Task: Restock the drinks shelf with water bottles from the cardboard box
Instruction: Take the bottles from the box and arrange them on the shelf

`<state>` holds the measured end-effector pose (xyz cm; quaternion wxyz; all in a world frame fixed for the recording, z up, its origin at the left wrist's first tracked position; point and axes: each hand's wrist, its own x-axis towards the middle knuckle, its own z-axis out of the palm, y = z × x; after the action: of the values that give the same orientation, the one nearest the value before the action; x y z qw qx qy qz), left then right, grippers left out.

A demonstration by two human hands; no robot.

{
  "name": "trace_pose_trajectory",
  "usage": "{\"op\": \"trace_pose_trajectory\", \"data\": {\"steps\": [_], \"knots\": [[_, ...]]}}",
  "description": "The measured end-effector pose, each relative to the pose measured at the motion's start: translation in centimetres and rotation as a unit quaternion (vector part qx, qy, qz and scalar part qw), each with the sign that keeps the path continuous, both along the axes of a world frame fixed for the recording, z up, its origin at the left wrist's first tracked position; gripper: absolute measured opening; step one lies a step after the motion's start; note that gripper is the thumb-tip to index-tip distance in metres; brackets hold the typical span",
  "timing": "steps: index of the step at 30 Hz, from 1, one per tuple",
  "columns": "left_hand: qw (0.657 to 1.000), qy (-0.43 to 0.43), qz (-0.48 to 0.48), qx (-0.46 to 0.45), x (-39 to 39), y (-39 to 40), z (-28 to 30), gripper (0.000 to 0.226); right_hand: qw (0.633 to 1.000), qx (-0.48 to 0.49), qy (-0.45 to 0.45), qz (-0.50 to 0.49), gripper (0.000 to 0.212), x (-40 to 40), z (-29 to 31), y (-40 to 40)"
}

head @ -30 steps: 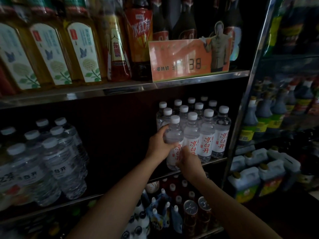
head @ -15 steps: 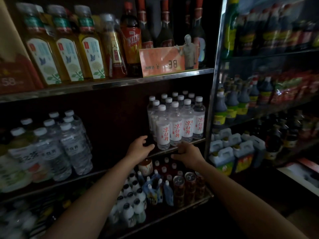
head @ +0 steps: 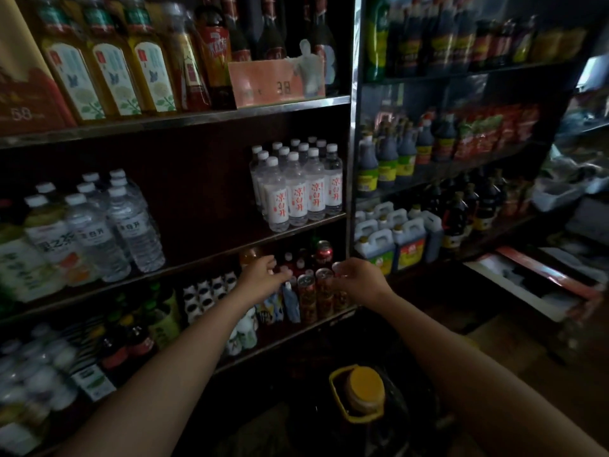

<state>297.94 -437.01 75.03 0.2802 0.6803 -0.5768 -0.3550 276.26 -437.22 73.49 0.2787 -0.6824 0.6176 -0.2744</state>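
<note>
Several small water bottles (head: 296, 189) with white caps and red-lettered labels stand packed at the right end of the middle shelf (head: 204, 258). My left hand (head: 263, 275) and my right hand (head: 357, 277) hover empty below that shelf, in front of the cans on the shelf underneath, fingers relaxed and slightly spread. Neither hand touches a bottle. The cardboard box is not in view.
Larger water bottles (head: 112, 225) stand at the left of the middle shelf, with a dark gap between them and the small bottles. Red cans (head: 316, 291) fill the lower shelf. A yellow-capped jug (head: 362, 390) stands on the floor below. Sauce bottles (head: 395, 156) fill the right-hand rack.
Both hands let go of the front-left small bottle, left standing in the row, and drew back and down from the shelf. The camera pulled away, showing more of the racks.
</note>
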Motion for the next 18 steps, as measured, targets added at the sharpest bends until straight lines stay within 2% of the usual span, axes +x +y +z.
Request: {"op": "trace_pose_trajectory", "data": {"steps": [4, 10, 18], "knots": [[0.999, 0.015, -0.033, 0.006, -4.0, 3.1, -0.6, 0.084, 1.000, -0.001, -0.015, -0.015, 0.048, -4.2, -0.5, 3.5], [0.998, 0.047, -0.032, -0.011, -10.8, 8.6, -2.5, 0.070, 0.999, 0.017, -0.021, -0.036, 0.057, -11.1, -2.7, 8.3], [0.996, 0.065, -0.052, 0.035, -19.1, 15.2, -8.3, 0.068, 0.997, 0.057, -0.010, -0.057, 0.055, -19.5, -6.6, 16.1]]}}
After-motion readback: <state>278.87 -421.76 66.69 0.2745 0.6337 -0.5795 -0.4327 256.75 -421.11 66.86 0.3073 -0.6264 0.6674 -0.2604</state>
